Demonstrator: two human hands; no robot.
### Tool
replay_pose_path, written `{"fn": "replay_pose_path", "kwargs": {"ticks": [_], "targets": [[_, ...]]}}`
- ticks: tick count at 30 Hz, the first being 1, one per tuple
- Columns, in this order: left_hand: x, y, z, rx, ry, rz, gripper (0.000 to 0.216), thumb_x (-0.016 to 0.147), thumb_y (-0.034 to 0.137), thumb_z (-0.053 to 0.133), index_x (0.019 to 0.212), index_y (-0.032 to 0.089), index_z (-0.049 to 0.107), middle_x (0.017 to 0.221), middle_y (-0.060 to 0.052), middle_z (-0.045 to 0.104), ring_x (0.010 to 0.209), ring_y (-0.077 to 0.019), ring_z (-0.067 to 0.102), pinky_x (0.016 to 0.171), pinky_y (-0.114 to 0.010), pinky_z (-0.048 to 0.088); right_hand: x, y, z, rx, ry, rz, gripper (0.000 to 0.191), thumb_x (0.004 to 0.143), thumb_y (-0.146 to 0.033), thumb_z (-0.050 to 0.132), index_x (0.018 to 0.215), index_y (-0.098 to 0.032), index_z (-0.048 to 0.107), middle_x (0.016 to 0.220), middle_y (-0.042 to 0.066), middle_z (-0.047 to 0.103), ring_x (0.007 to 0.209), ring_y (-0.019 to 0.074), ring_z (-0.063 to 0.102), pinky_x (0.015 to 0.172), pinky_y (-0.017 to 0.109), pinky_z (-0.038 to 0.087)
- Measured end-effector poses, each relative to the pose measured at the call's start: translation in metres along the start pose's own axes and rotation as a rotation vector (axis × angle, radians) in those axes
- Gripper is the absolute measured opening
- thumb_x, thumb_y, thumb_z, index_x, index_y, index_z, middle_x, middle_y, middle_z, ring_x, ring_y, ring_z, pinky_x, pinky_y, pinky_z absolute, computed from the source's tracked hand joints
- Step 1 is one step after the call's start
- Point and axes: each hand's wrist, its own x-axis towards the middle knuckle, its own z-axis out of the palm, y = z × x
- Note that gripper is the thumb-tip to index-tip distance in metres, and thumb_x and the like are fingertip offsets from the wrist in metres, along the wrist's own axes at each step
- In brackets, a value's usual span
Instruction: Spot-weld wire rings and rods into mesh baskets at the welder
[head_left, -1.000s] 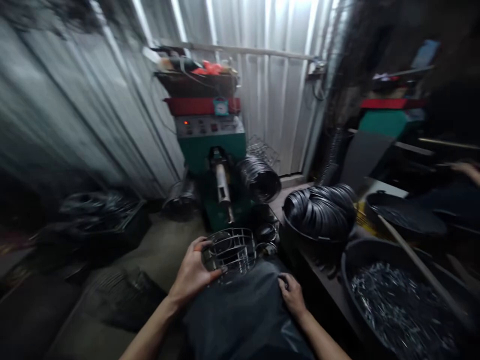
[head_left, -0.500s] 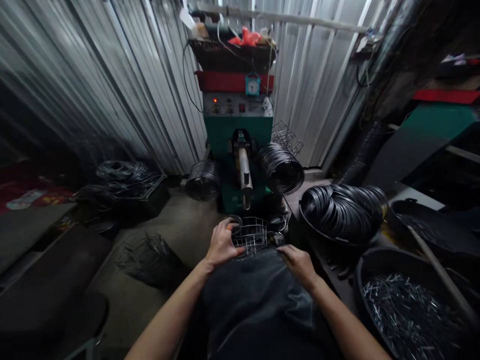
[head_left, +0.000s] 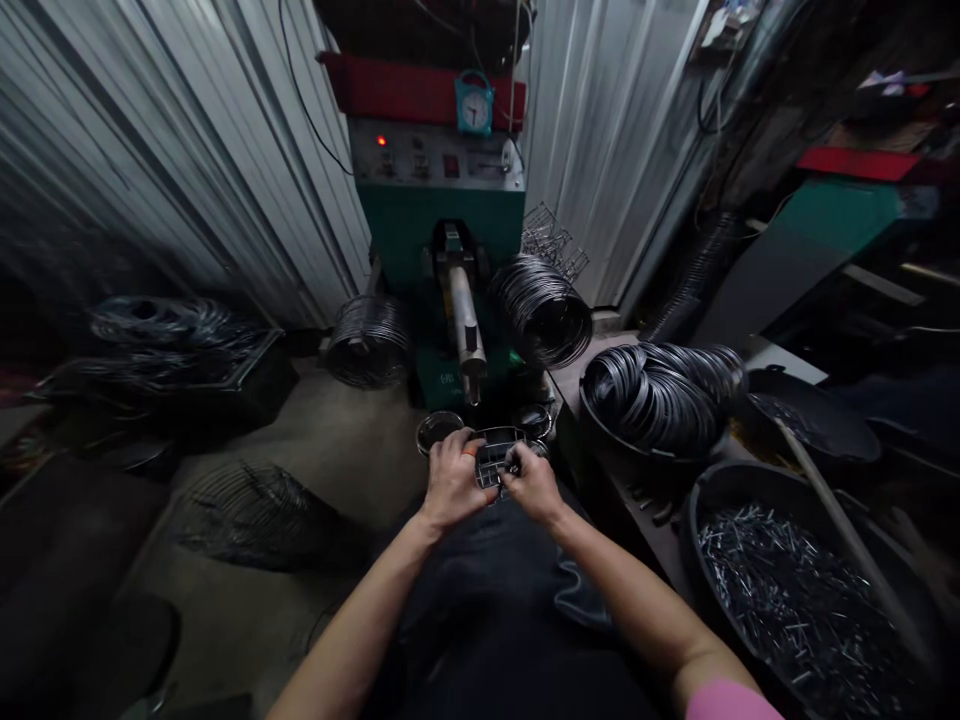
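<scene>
A small wire basket (head_left: 493,462) of round rings and cross wires is in front of my lap. My left hand (head_left: 452,482) is closed round its left side, thumb along the near edge. My right hand (head_left: 534,484) is at the basket's right side, with thumb and fingers pinched together; what they hold is too small and dark to make out. A wire ring (head_left: 439,432) is just beyond my left hand, and another round metal ring (head_left: 536,420) is beyond the right. Ahead of the basket, the metal electrode arm (head_left: 465,320) of a green machine (head_left: 442,215) points down toward me.
Coils of wire hang left (head_left: 367,340) and right (head_left: 544,310) of the machine. To the right, a pan of wire rings (head_left: 660,400) and a black tub (head_left: 697,560) of short metal pieces sit close by. A wire bundle (head_left: 255,515) lies on the floor at left.
My right hand has moved left from the rings beside my lap to the basket's right side. The left hand keeps its hold. The view has tilted down and shifted.
</scene>
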Motion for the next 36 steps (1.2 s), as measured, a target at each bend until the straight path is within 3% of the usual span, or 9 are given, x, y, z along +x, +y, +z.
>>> {"fn": "replay_pose_path", "kwargs": {"ticks": [4, 9, 20, 36], "targets": [[0.0, -0.008, 0.001, -0.074, -0.019, -0.036, 0.059, 0.052, 0.027, 0.074, 0.107, 0.014, 0.056, 0.125, -0.017, 0.05, 0.118, -0.0342, 0.045, 0.098, -0.047, 0.036, 0.001, 0.007, -0.008, 0.159, -0.219, -0.139, 0.017, 0.074, -0.012, 0.05, 0.081, -0.018, 0.065, 0.076, 0.0, 0.066, 0.074, 0.0139, 0.061, 0.069, 0.023, 0.045], [0.005, -0.02, -0.003, -0.129, -0.035, -0.053, 0.062, 0.051, 0.031, 0.075, 0.108, 0.016, 0.055, 0.124, -0.014, 0.05, 0.118, -0.0334, 0.046, 0.099, -0.047, 0.038, 0.012, 0.004, -0.024, 0.048, -0.391, -0.334, 0.023, 0.074, -0.016, 0.061, 0.095, -0.019, 0.066, 0.088, 0.004, 0.066, 0.084, 0.0183, 0.062, 0.076, 0.029, 0.047], [0.019, -0.04, 0.008, -0.163, -0.058, -0.051, 0.061, 0.051, 0.026, 0.072, 0.108, 0.017, 0.055, 0.125, -0.014, 0.049, 0.118, -0.0333, 0.047, 0.098, -0.049, 0.041, 0.03, 0.013, -0.011, -0.078, -0.408, -0.429, 0.02, 0.08, -0.015, 0.055, 0.095, -0.02, 0.066, 0.088, 0.005, 0.064, 0.08, 0.0167, 0.062, 0.073, 0.027, 0.048], [0.049, -0.074, 0.014, -0.234, 0.029, -0.095, 0.058, 0.05, 0.025, 0.072, 0.105, 0.017, 0.056, 0.124, -0.013, 0.051, 0.116, -0.0314, 0.049, 0.097, -0.046, 0.043, 0.077, 0.013, 0.008, -0.148, -0.374, -0.493, 0.018, 0.081, -0.014, 0.055, 0.094, -0.019, 0.067, 0.086, 0.006, 0.065, 0.078, 0.0171, 0.063, 0.071, 0.026, 0.048]]}}
